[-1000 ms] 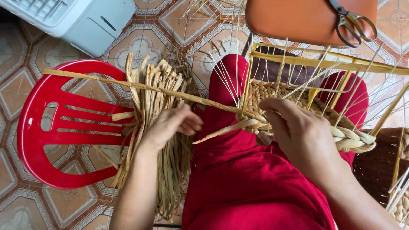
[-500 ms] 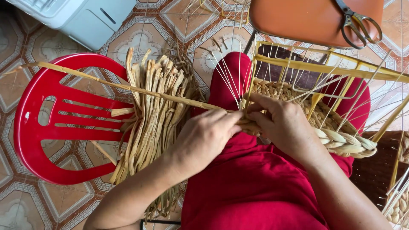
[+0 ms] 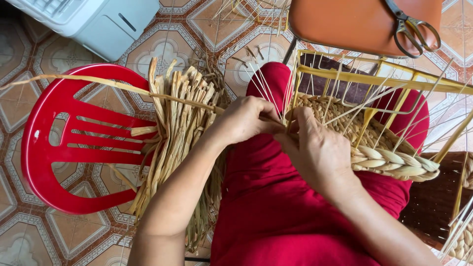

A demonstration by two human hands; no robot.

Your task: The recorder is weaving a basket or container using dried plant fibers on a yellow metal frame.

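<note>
Left hand (image 3: 246, 118) pinching long straw strand (image 3: 98, 83) taut; right hand (image 3: 315, 148) fingers closed, pressing weave into basket (image 3: 394, 157) — steadied on lap.

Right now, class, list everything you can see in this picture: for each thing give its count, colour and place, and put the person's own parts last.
half-woven basket: one, tan braided rim on a yellow wire frame, on the lap at right
long fibre strand: one, tan, running from the left edge to the hands
bundle of dried fibre strips: one, tan, lying over the chair's edge
plastic chair: one, red, on the floor at left
stool seat: one, orange, top right
scissors: one pair, dull metal, on the stool seat
box-shaped appliance: one, white, top left
tiled floor: patterned, brown and cream
trousers: red, on the lap
left hand: pinching the strand at the basket's edge
right hand: on the basket's rim
</note>
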